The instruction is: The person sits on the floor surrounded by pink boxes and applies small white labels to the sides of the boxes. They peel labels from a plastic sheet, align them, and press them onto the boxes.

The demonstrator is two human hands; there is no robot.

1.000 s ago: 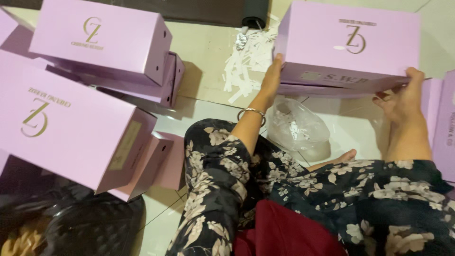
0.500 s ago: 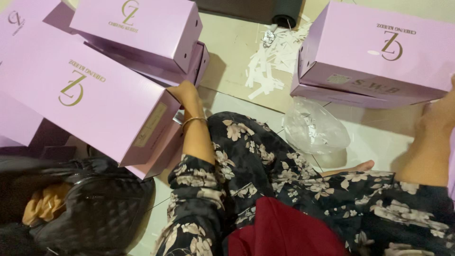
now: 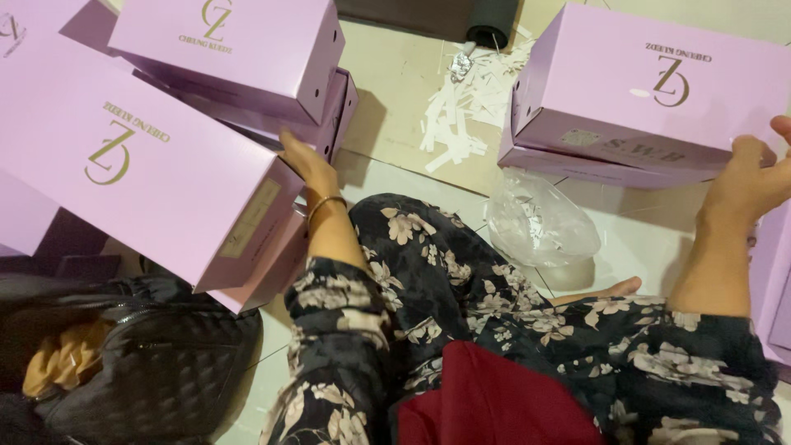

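Boxes of lilac cardboard with gold emblems are stacked loosely on both sides of a person seated on the pale tiled floor (image 3: 395, 91). The left hand (image 3: 309, 169), a thin bangle at its wrist, is laid against the end of the large tilted lilac box (image 3: 148, 189) on the left pile, fingers spread on it rather than closed around it. The right hand (image 3: 754, 177) is pressed open against the end of the lilac lidded box (image 3: 651, 91) at the upper right, which rests on a flatter lilac box (image 3: 527, 156). The tilted box is judged poorly seated; if it were nudged, it could slide onto the black quilted bag (image 3: 148, 371) below, and the lilac box above it (image 3: 227, 53) could be toppled. All lids are shut, so contents cannot be told. The quilted bag lies open with tan cloth (image 3: 62, 367) inside. A crumpled clear plastic bag (image 3: 540, 222) beside the knee holds white paper slips; more white paper strips (image 3: 461, 107) are scattered on the tiles.
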